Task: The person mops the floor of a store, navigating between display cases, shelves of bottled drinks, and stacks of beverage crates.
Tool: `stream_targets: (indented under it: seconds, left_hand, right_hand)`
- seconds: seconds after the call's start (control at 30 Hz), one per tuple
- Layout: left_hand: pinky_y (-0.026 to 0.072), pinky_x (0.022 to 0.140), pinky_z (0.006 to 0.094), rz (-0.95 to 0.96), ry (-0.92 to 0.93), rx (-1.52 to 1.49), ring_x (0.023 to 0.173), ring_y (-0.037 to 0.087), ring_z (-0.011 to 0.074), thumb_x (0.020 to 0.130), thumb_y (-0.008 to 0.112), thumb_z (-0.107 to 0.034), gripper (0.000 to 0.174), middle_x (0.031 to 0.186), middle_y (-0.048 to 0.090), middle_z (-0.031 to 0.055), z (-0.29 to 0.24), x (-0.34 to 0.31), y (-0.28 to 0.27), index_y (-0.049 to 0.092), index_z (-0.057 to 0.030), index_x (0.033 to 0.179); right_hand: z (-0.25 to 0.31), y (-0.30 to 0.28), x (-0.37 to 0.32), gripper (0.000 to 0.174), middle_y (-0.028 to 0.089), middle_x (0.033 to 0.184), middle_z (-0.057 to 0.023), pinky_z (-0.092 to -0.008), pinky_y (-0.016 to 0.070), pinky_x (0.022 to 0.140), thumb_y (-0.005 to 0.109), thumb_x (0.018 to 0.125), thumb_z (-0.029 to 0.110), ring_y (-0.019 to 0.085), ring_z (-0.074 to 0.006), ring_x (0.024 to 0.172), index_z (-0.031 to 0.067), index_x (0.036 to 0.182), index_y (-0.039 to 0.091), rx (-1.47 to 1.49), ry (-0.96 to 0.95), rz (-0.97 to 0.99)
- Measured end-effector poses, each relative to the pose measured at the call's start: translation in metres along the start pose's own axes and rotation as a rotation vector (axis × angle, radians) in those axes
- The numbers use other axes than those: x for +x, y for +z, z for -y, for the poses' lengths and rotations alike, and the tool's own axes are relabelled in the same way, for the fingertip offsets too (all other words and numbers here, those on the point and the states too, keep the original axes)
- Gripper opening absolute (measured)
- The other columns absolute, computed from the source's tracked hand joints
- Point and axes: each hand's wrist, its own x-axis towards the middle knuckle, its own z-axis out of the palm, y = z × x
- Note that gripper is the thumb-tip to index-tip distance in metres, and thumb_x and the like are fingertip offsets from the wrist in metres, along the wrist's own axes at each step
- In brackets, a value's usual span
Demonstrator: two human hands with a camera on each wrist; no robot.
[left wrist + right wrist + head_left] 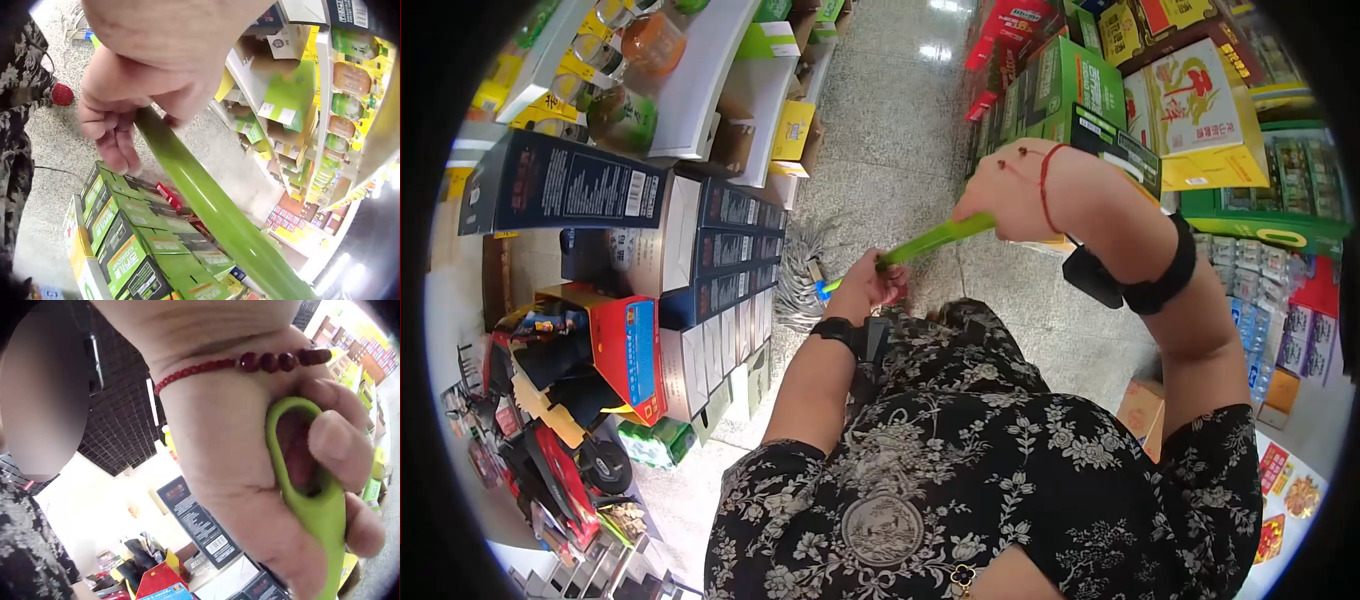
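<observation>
A green mop handle (940,238) runs slantwise between both hands. The right hand (1025,190) grips its upper end; in the right wrist view that hand (250,475) has its fingers curled round the handle's looped end (334,531). Lower down, the left hand (875,280) holds the pole, its fingers wrapped round it. From the left wrist view, the left hand (144,87) shows with the green handle (212,206) passing out of its grip. Grey mop strands (800,275) lie on the floor past a blue connector (824,290).
Dark blue boxes (570,185) are stacked at the left, with an open red carton (622,350) below them. White shelves (710,80) hold bottles. Green cartons (1055,95) and a yellow-white box (1200,115) line the right side. Speckled floor (885,130) runs between.
</observation>
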Motion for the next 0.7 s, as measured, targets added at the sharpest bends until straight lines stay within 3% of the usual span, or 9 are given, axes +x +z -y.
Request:
stream_targets:
  seconds: [0.07, 0.2, 0.27, 0.33, 0.4, 0.53, 0.57, 0.7]
  left_hand:
    - [0.0404, 0.047, 0.0277, -0.063, 0.097, -0.077, 0.061, 0.056, 0.0210, 0.079, 0.045, -0.030, 0.030, 0.070, 0.060, 0.0094, -0.007, -0.001, 0.007, 0.053, -0.0020, 0.082]
    - [0.0402, 0.046, 0.0283, 0.039, 0.087, -0.025, 0.058, 0.054, 0.0206, 0.080, 0.043, -0.029, 0.029, 0.065, 0.056, 0.0074, -0.036, -0.003, 0.005, 0.052, -0.0010, 0.080]
    - [0.0384, 0.047, 0.0327, 0.165, 0.047, -0.122, 0.057, 0.053, 0.0237, 0.081, 0.038, -0.028, 0.030, 0.064, 0.053, 0.0101, -0.052, 0.006, -0.005, 0.051, -0.0014, 0.078]
    - [0.0388, 0.047, 0.0329, -0.049, 0.171, -0.148, 0.057, 0.052, 0.0232, 0.081, 0.039, -0.029, 0.029, 0.063, 0.052, 0.0104, -0.059, 0.000, 0.003, 0.049, -0.0018, 0.075]
    - [0.0391, 0.048, 0.0325, 0.072, 0.222, -0.083, 0.059, 0.052, 0.0231, 0.081, 0.039, -0.029, 0.029, 0.066, 0.053, 0.0105, -0.069, -0.005, -0.011, 0.049, -0.0028, 0.078]
    - [0.0394, 0.051, 0.0305, 0.014, 0.323, -0.245, 0.063, 0.053, 0.0232, 0.081, 0.046, -0.031, 0.027, 0.069, 0.053, 0.0105, -0.091, -0.026, -0.012, 0.048, -0.0041, 0.080]
    - [0.0400, 0.052, 0.0300, 0.129, 0.250, -0.248, 0.063, 0.055, 0.0229, 0.081, 0.049, -0.032, 0.028, 0.069, 0.055, 0.0099, -0.100, -0.027, -0.020, 0.050, -0.0041, 0.080]
    - [0.0410, 0.050, 0.0305, 0.116, 0.297, -0.325, 0.062, 0.057, 0.0223, 0.079, 0.054, -0.032, 0.029, 0.069, 0.057, 0.0097, -0.127, -0.033, -0.024, 0.053, -0.0039, 0.083]
  right_hand:
    - [-0.008, -0.009, 0.006, 0.034, 0.062, 0.083, -0.0096, -0.0375, 0.0483, 0.070, 0.052, 0.067, 0.007, 0.060, -0.0279, 0.079, 0.0191, 0.097, 0.062, -0.031, -0.017, -0.063]
    - [-0.029, -0.031, 0.036, 0.032, 0.062, 0.080, -0.0106, -0.0370, 0.0487, 0.069, 0.051, 0.067, 0.007, 0.061, -0.0288, 0.078, 0.0179, 0.094, 0.063, -0.175, -0.150, -0.013]
    - [-0.037, -0.048, 0.049, 0.028, 0.062, 0.079, -0.0115, -0.0379, 0.0487, 0.068, 0.051, 0.067, 0.008, 0.060, -0.0295, 0.077, 0.0159, 0.091, 0.063, -0.181, -0.197, -0.015]
    - [-0.042, -0.071, 0.067, 0.024, 0.062, 0.079, -0.0122, -0.0388, 0.0485, 0.067, 0.051, 0.068, 0.009, 0.060, -0.0294, 0.077, 0.0128, 0.088, 0.063, -0.261, -0.281, -0.035]
    - [-0.039, -0.094, 0.084, 0.023, 0.062, 0.079, -0.0124, -0.0388, 0.0483, 0.067, 0.051, 0.068, 0.010, 0.061, -0.0289, 0.077, 0.0114, 0.087, 0.063, -0.322, -0.323, 0.000]
    - [-0.030, -0.141, 0.115, 0.021, 0.062, 0.080, -0.0127, -0.0384, 0.0477, 0.067, 0.051, 0.070, 0.009, 0.061, -0.0276, 0.077, 0.0085, 0.087, 0.063, -0.577, -0.446, 0.038]
    - [-0.032, -0.150, 0.122, 0.023, 0.063, 0.082, -0.0118, -0.0380, 0.0471, 0.068, 0.053, 0.071, 0.008, 0.061, -0.0260, 0.079, 0.0098, 0.091, 0.064, -0.435, -0.395, 0.070]
    - [-0.047, -0.181, 0.166, 0.028, 0.063, 0.084, -0.0098, -0.0365, 0.0465, 0.070, 0.057, 0.070, 0.010, 0.060, -0.0237, 0.080, 0.0121, 0.097, 0.064, -0.281, -0.373, 0.182]
